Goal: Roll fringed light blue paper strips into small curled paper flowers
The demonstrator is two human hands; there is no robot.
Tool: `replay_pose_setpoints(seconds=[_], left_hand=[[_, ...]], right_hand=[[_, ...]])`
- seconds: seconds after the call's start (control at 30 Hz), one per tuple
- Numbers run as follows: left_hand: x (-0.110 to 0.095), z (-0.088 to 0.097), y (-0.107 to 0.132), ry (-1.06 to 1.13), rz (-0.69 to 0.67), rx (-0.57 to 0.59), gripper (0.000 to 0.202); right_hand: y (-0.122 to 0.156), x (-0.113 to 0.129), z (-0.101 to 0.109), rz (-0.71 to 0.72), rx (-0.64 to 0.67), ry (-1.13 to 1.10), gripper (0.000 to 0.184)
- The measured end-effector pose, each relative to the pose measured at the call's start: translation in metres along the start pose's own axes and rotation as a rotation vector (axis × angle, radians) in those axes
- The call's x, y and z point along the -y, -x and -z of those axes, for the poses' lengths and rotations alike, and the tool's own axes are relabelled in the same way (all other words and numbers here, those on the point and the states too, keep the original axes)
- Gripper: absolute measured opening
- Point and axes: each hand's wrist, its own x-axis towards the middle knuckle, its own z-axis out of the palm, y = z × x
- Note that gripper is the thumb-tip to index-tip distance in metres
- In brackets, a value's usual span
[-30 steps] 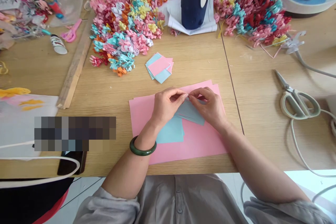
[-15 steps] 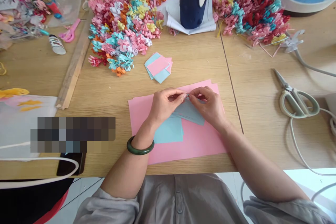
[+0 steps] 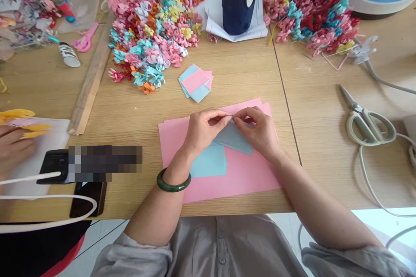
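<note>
My left hand (image 3: 206,130), with a dark green bangle (image 3: 173,187) at the wrist, and my right hand (image 3: 258,130) meet fingertip to fingertip. Both are closed in a pinch at the upper edge of a light blue piece of paper (image 3: 238,142), which slants down below them, partly hidden by the fingers. Under it lies another light blue paper (image 3: 208,162), flat on larger pink sheets (image 3: 256,177). Just beyond my hands, small pink and blue paper pieces (image 3: 196,82) rest in a loose stack on the table.
Curled paper flowers (image 3: 156,34) are heaped at the back, beside a dark blue bottle (image 3: 238,2). Grey-handled scissors (image 3: 367,121) and white cables lie at right. On the left are a wooden strip (image 3: 91,82), a phone (image 3: 87,201) and a co-worker's hand (image 3: 13,147) near yellow paper strips.
A co-worker's hand has come in at the left edge, over the pale sheet with yellow strips. My own hands and the blue paper look almost unmoved.
</note>
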Motion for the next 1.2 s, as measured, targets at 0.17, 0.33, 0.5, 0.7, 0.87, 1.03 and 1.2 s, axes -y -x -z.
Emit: replay_pose_setpoints(seconds=[0.17,0.33,0.5,0.7,0.87,1.03,1.2], left_hand=[[0.000,0.000,0.000,-0.073,-0.041,-0.033,0.009],[0.002,-0.005,0.003,-0.241,-0.225,-0.109,0.011],[0.001,-0.010,0.002,-0.316,-0.344,-0.148,0.012],[0.002,-0.010,0.002,-0.292,-0.345,-0.150,0.013],[0.004,-0.010,0.003,-0.454,-0.392,-0.171,0.012],[0.004,-0.013,0.006,-0.573,-0.477,-0.172,0.015],[0.000,-0.015,0.007,-0.506,-0.481,-0.139,0.020]], right_hand=[[0.001,0.003,0.001,0.016,0.016,-0.012,0.007],[0.002,0.003,0.001,0.055,0.019,-0.033,0.007],[0.001,-0.001,-0.001,0.048,0.000,-0.042,0.007],[0.001,-0.002,-0.002,0.053,-0.009,-0.049,0.007],[0.001,-0.001,-0.001,0.057,0.005,-0.038,0.007],[0.001,-0.002,-0.002,0.020,-0.010,-0.073,0.007],[-0.002,-0.005,-0.002,0.024,-0.061,-0.099,0.005]])
